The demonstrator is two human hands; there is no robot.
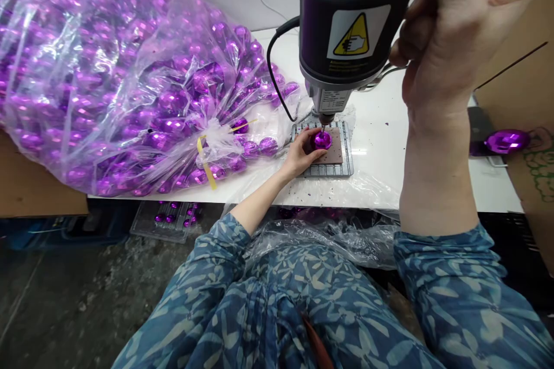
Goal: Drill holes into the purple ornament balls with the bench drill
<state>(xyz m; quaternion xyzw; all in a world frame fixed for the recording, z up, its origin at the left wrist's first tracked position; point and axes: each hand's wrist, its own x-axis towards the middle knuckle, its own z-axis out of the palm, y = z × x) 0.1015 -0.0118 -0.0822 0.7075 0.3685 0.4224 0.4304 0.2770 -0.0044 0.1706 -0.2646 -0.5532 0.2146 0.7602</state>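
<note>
My left hand point(300, 153) is closed round a small shiny purple ball point(322, 139) and holds it on the metal base plate point(341, 168) of a bench drill. The drill's bit touches the top of the ball. The grey drill head point(352, 17) with a yellow warning sticker fills the top middle. My right hand point(454, 29) is raised at the upper right, fingers wrapped round the drill's lever point(385, 72); most of the lever is hidden behind the hand.
A big clear plastic bag point(108, 75) full of purple balls lies on the white table point(381, 127) at the left. Another purple ball point(506, 141) sits at the right beside cardboard. A black cable point(274, 75) hangs by the drill. Loose plastic sheet covers my lap; a tray with purple balls lies on the floor.
</note>
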